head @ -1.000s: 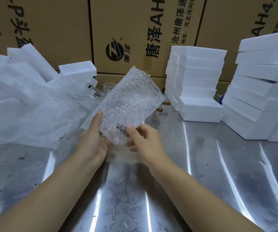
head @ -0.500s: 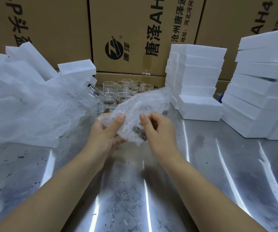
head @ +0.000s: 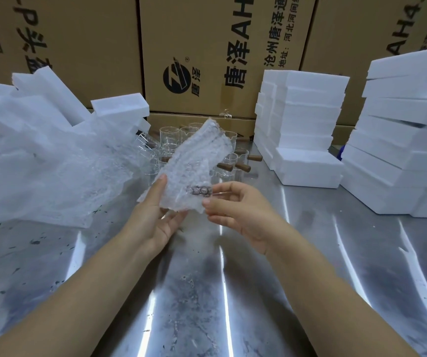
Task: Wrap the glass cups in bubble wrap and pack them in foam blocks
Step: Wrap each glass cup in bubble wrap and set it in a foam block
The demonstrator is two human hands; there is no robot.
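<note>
Bubble wrap (head: pixel 194 171) stands tilted before the cups (head: pixel 168 137); our left hand (head: pixel 153 222) grips it, right fingers (head: pixel 216 202) pinch its corner.

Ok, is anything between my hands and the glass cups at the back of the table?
Only the bubble wrap sheet, held up by the left hand and right hand: it hides the middle of the glass cups behind it. Nothing else visible lies on the table between.

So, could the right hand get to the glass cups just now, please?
Probably not yet: the right hand pinches the bubble wrap sheet, which is held up between it and the glass cups. Free of the sheet, nothing else seems to stand in its way.
</note>
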